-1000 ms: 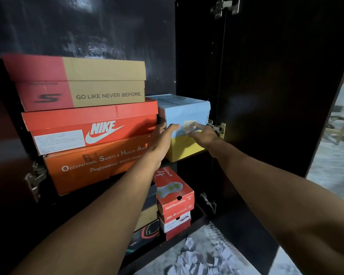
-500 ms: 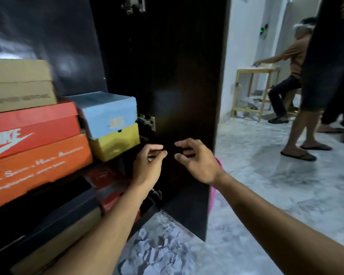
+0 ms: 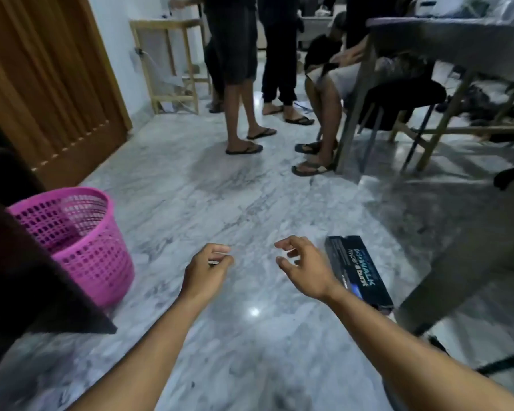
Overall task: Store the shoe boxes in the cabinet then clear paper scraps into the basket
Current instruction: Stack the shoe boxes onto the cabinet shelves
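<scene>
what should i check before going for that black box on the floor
1. Hands free: left hand and right hand hold nothing, fingers loosely curled. ok
2. Box located: the black shoe box lies flat on the marble floor, just right of the right hand. ok
3. Box closed: its lid looks to be on, but the far side is hidden. cannot tell
4. Path to box: bare floor between the hands and the box. ok
5. Obstacle nearby: a table leg stands close to the box's right side, so room for gripping that side may be tight. cannot tell
6. Pink basket upright beside the dark cabinet door, ready for scraps later. ok
</scene>
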The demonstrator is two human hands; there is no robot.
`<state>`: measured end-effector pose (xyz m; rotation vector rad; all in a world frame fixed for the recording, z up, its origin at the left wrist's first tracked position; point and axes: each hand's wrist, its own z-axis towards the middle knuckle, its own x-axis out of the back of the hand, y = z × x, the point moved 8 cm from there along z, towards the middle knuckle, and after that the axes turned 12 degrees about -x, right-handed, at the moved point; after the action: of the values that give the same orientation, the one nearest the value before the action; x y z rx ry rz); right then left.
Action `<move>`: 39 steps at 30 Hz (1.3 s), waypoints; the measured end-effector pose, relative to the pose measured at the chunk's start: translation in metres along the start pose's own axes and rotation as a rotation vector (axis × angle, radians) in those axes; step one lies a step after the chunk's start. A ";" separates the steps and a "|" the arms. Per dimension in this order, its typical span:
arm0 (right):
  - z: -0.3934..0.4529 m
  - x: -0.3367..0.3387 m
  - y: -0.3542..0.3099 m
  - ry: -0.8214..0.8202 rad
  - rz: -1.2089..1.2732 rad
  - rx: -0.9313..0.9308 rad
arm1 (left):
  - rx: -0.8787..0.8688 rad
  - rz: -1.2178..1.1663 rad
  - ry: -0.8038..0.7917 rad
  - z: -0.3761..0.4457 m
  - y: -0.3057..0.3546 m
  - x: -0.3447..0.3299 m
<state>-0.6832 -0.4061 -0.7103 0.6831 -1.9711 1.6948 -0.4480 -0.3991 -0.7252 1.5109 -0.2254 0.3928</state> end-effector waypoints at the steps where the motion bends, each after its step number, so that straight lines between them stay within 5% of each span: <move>1: 0.003 0.013 0.035 0.025 -0.004 -0.058 | 0.024 0.004 -0.060 0.004 -0.007 -0.034; 12: 0.026 0.094 0.315 0.357 0.046 -0.710 | 0.322 -0.126 -0.512 -0.004 -0.095 -0.338; 19: 0.046 0.069 0.383 0.219 0.159 -0.837 | 0.468 -0.128 -0.577 -0.005 -0.140 -0.422; 27: 0.034 0.047 0.356 0.380 0.257 -0.713 | 0.327 -0.240 -0.240 -0.004 -0.146 -0.384; 39: 0.062 0.028 0.258 0.135 0.658 -0.781 | 0.314 -0.458 -0.227 -0.040 -0.123 -0.214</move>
<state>-0.8685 -0.4380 -0.8993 -0.3848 -2.6412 1.0233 -0.6007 -0.3848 -0.9230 1.8586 0.0117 -0.1167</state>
